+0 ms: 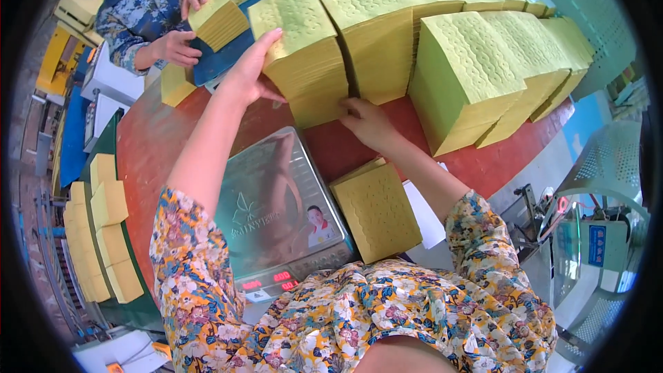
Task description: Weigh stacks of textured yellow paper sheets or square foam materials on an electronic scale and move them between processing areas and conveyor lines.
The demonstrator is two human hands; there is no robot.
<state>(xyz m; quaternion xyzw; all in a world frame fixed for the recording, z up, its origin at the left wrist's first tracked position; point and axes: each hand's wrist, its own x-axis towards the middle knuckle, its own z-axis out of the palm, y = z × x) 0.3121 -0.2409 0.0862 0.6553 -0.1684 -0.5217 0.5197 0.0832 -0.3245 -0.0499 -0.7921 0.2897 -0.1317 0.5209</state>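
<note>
Yellow embossed paper stack (304,55) sat near the middle of the red table (148,145), gripped from both sides: left hand (248,69) was stretched out, palm flat on the stack's left face, fingers reaching its top edge; right hand (369,124) was pressed against its lower right corner, fingers curled at the base. Both forearms were extended forward, floral sleeves bunched at the elbows. More tall yellow stacks (469,76) stood in a row along the table's far and right edge, touching each other. Steel weighing scale (276,200) sat at the near edge, platter bare, red digits lit on its front. Thin yellow stack (376,211) lay just beside the scale's right side, over white sheets (423,214). Co-worker at the far left corner held a smaller yellow stack (217,19) with both hands over a blue sheet (221,59). Green tray (131,304) left of the table carried small yellow stacks (103,235) in overlapping rows. Perforated green machine housing (608,166) stood to the right.
</note>
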